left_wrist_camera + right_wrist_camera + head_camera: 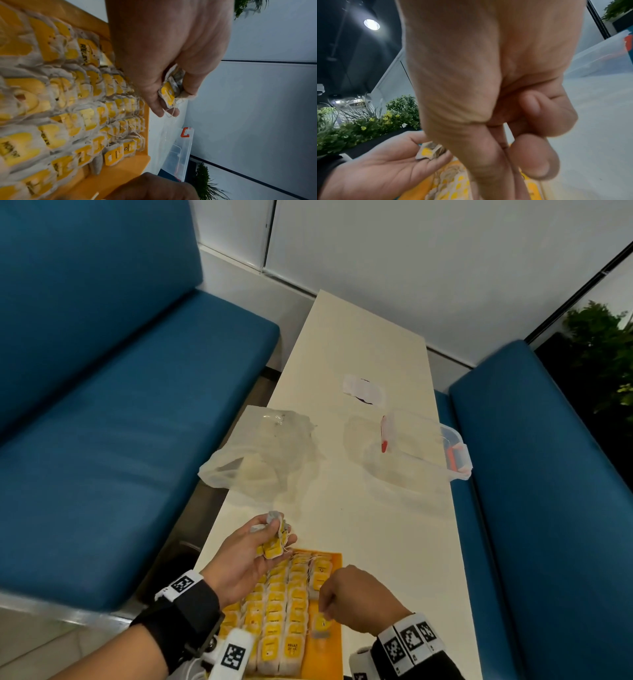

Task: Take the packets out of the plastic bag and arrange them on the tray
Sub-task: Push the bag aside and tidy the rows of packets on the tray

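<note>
The head view looks steeply down from above along the surface [359, 508] toward the far wall. Each wrist view sits close behind its own palm, looking along the fingers. All three share the orange tray [334, 604] [120, 170] [419, 189].

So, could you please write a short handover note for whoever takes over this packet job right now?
Left hand: grips a small bunch of yellow-tagged paper packets above the tray's far left corner.
Right hand: fingers curled low over the tray's right column, at a packet; the grip itself is hidden.
Orange plastic tray: three left columns filled, the right column only partly.
Clear plastic bag: on the table beyond the tray; contents unclear.
Left: place the held bunch, fill the right column, check the bag.
</note>
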`<state>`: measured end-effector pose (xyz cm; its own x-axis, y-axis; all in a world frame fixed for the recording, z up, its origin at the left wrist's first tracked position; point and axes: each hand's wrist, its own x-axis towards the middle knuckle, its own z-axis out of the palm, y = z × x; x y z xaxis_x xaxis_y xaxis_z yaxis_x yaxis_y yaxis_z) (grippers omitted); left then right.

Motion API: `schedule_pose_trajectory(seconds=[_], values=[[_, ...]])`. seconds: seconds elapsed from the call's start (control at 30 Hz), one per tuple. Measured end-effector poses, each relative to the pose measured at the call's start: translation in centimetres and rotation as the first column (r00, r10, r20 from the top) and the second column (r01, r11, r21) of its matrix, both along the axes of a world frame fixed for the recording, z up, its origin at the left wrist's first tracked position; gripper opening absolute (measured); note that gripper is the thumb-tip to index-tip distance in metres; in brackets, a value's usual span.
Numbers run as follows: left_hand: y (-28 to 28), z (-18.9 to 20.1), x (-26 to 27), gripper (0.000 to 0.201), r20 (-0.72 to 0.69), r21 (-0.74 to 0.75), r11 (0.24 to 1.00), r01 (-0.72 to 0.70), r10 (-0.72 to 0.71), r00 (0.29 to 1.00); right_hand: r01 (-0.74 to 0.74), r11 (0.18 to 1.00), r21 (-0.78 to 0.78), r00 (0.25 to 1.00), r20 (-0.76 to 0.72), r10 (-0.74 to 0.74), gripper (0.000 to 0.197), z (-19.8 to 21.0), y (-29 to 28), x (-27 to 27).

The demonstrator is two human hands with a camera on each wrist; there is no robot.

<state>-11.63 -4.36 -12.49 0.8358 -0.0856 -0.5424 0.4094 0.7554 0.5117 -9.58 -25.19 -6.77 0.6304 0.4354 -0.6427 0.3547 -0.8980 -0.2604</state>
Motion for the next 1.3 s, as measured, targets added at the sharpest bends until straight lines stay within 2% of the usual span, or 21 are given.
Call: schedule_pose_trajectory(seconds=[0.13,0.27,0.4,0.6,0.77,0.87,0.93,1.07,1.2,1.27,1.3], values=[[0.1,0.1,0.0,0.043,-0.008,-0.006,1.000,-0.002,0.002,1.000,-0.004,0.999,-0.042,0.997,0.071,0.007,0.020,-2.2,0.0,0.3],[0.2,0.3,0.1,0.040,-0.017,-0.002,1.000,0.001,-0.001,1.000,0.076,0.996,-0.047,0.976,0.209,-0.064,0.023,-4.4,-0.4,0.3],[0.1,0.5,0.1,0.038,-0.021,0.001,1.000,0.009,-0.009,1.000,0.120,0.992,-0.028,0.956,0.274,-0.108,0.028,-5.7,-0.8,0.1],[0.1,0.5,0.1,0.037,-0.013,0.001,1.000,0.016,-0.016,1.000,0.119,0.993,-0.017,0.935,0.337,-0.107,0.026,-6.0,-0.8,-0.1],[0.1,0.6,0.1,0.047,0.000,-0.004,1.000,0.021,-0.021,1.000,0.084,0.996,-0.009,0.935,0.346,-0.076,0.025,-6.3,-0.8,-0.2],[0.0,0.8,0.1,0.046,0.000,0.003,1.000,0.026,-0.026,1.000,0.080,0.997,0.013,0.932,0.353,-0.080,0.024,-5.5,-0.7,-0.4],[0.0,0.8,0.2,0.045,-0.002,0.002,1.000,0.026,-0.026,1.000,0.095,0.994,0.048,0.914,0.392,-0.106,0.026,-4.6,-0.6,-0.6],[-0.3,0.8,0.3,0.037,-0.013,-0.025,0.999,0.028,-0.029,1.000,0.178,0.963,0.202,0.860,0.443,-0.252,0.025,-2.5,0.6,-0.5],[-0.8,1.3,0.6,0.032,-0.019,-0.050,0.998,0.036,-0.037,0.999,0.331,0.826,0.457,0.837,0.262,-0.480,0.013,-1.1,2.3,0.5],[-1.0,1.6,0.7,0.032,-0.008,-0.041,0.998,0.051,-0.051,0.999,0.336,0.767,0.546,0.814,0.242,-0.529,0.017,-0.6,2.9,0.9],[-1.1,1.7,0.7,0.033,0.001,-0.024,0.998,0.064,-0.064,0.998,0.312,0.764,0.564,0.810,0.262,-0.524,0.020,-0.5,3.2,1.0]])
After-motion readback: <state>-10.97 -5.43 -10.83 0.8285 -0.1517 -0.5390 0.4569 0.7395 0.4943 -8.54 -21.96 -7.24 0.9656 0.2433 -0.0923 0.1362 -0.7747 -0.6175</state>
